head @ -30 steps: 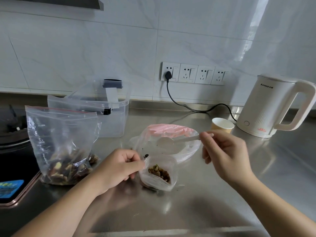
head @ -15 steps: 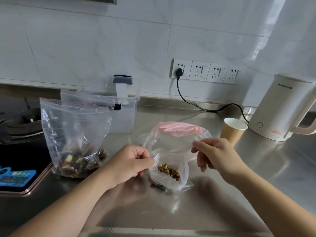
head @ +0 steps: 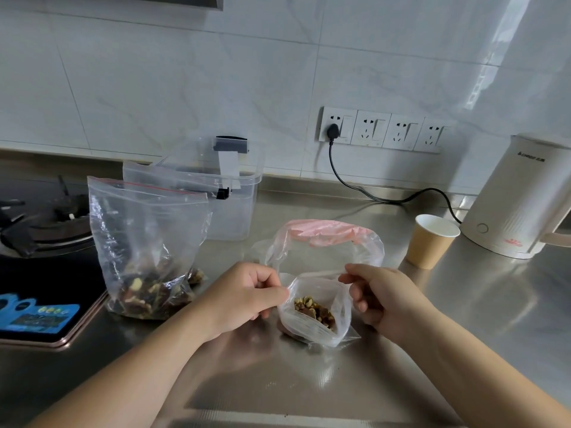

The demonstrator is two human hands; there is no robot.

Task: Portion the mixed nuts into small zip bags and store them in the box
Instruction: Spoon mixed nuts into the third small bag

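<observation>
A small clear zip bag (head: 312,327) with a portion of mixed nuts stands on the steel counter, its mouth open. My left hand (head: 244,296) pinches the left side of its rim. My right hand (head: 375,293) pinches the right side of the rim. To the left stands a large clear zip bag (head: 145,242) with mixed nuts at its bottom. Behind that is a clear plastic box (head: 230,208) with its lid raised. A clear bag with a pink edge (head: 327,242) lies just behind the small bag.
A brown paper cup (head: 431,240) stands right of the bags, and a white electric kettle (head: 522,199) sits at the far right with its cord plugged into the wall sockets (head: 380,129). A gas stove (head: 40,236) fills the left side.
My right hand no longer holds the white spoon it had a second ago. It has come down to the small bag's rim and now pinches it. The view shifted left.
</observation>
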